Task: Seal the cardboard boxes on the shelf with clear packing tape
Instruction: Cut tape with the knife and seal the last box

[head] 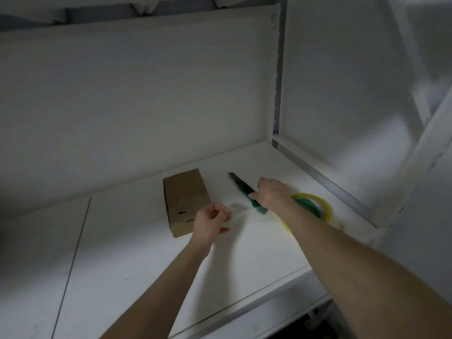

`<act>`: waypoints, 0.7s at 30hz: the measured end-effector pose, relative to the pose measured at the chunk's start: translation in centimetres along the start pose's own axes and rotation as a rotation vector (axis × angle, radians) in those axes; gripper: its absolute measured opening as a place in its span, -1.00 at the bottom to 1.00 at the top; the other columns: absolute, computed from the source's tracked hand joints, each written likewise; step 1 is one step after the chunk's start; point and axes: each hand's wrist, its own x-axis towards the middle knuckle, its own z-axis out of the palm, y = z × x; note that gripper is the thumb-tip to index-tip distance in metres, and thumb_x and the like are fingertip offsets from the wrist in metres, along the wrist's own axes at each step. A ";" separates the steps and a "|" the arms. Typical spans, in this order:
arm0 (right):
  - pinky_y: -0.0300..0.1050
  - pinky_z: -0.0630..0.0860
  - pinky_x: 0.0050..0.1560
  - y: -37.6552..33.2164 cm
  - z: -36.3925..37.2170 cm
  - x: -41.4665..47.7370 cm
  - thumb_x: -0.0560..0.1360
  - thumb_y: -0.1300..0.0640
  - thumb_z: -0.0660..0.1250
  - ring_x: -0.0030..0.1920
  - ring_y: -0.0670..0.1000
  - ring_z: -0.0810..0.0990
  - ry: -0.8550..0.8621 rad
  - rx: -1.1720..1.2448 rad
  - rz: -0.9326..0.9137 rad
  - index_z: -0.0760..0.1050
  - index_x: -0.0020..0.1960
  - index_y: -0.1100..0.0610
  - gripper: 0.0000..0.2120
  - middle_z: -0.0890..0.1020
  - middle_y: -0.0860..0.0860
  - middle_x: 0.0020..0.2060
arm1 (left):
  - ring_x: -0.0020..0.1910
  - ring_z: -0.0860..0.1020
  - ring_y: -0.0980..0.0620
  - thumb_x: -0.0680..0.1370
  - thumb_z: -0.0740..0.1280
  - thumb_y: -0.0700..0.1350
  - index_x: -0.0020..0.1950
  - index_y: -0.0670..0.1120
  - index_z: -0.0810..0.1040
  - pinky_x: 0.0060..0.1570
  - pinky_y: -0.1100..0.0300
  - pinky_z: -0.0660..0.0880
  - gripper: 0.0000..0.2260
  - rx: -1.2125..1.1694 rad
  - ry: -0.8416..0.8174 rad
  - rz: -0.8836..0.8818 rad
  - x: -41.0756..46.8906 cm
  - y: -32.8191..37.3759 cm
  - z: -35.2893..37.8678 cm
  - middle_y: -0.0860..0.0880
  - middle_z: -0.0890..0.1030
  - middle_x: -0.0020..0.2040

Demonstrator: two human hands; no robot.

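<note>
We are pinching a strip of clear packing tape (241, 212) in the left hand (212, 220), just beside the flat brown cardboard box (186, 196) lying on the white shelf (122, 241). The right hand (274, 194) is curling its grip over the green utility knife (241, 188). The yellow-rimmed tape roll (318, 204) seems to be ringing that wrist. We are advising a taut strip, with the blade angled away from the pinching fingers.

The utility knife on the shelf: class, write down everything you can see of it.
The utility knife is a slim snap-blade cutter with a green, plastic-looking handle and a dark blade section that is pushed out. It lies flat on the white shelf, blade tip pointing away towards the back wall, to the right of the cardboard box and apart from it. The right hand lies over the handle's middle. Whether it grips cannot be told.
</note>
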 end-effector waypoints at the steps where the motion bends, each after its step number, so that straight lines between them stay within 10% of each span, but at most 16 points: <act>1: -0.09 0.40 -0.10 -0.4 0.4 0.7 0.56 -0.16 0.26 0.14 0.14 0.55 -0.032 0.023 0.012 0.36 0.28 0.16 -0.54 0.55 0.12 0.17 | -0.12 0.59 0.05 0.58 0.31 -0.21 -0.10 -0.15 0.53 -0.16 0.12 0.58 -0.93 -0.005 0.002 -0.008 0.1 0.0 0.0 -0.06 0.62 -0.14; 9: -0.08 0.48 -0.21 -0.7 1.8 3.1 0.55 0.10 0.33 -0.13 0.13 0.56 -0.053 0.214 0.063 0.44 0.04 0.22 -0.81 0.60 0.13 0.00 | -0.17 0.57 0.08 0.56 0.34 -0.23 -0.17 -0.12 0.51 -0.24 0.21 0.58 -0.89 0.018 0.024 -0.041 1.1 -0.8 -0.2 -0.04 0.59 -0.19; 21: -0.04 0.45 -0.22 2.3 -1.0 -5.4 0.61 0.17 0.19 -0.21 0.08 0.50 0.259 0.858 0.149 0.30 0.31 0.23 -0.70 0.51 0.11 -0.10 | -0.27 0.54 0.06 0.51 0.39 -0.25 -0.20 -0.12 0.53 -0.34 0.21 0.51 -0.89 0.025 0.077 -0.024 1.4 -1.9 0.2 -0.05 0.57 -0.24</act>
